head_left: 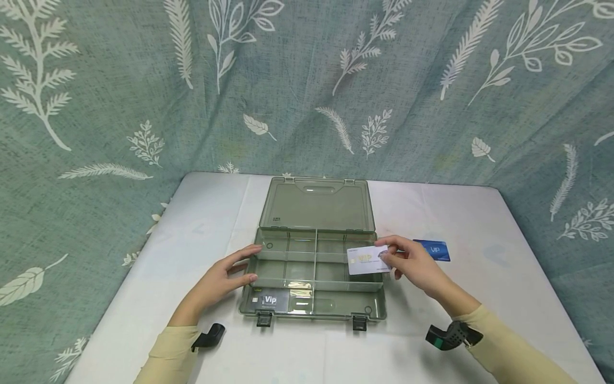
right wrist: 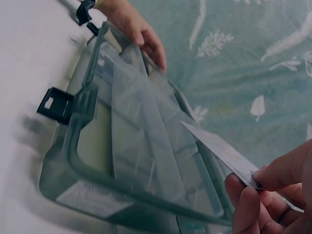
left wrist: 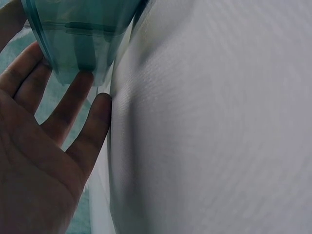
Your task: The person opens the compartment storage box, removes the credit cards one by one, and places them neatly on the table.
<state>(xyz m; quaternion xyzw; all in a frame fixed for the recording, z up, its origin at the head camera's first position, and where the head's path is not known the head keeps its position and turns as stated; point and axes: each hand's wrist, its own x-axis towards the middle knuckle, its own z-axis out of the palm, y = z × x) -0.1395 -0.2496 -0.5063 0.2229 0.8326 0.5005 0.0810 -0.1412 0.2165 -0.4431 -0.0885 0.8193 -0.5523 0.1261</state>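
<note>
A white VIP card (head_left: 362, 261) is pinched between the thumb and fingers of my right hand (head_left: 417, 266), above the right-hand compartments of a translucent green divided box (head_left: 336, 318). From the right wrist view, the card (right wrist: 222, 153) tilts over the rim, clear of the dividers. The box's lid (head_left: 318, 205) lies folded back. My left hand (head_left: 216, 280) touches the box's left side; its fingers (left wrist: 73, 105) look extended along the wall in the left wrist view. A dark grey Vip card (head_left: 269, 300) lies in the front left compartment.
On the white table (head_left: 216, 213), just beyond my right hand, lies a blue VIP card (head_left: 435, 249), partly covered by it. Two black latches (head_left: 360, 323) stick out from the box's front. A leaf-patterned curtain (head_left: 307, 96) hangs behind the table.
</note>
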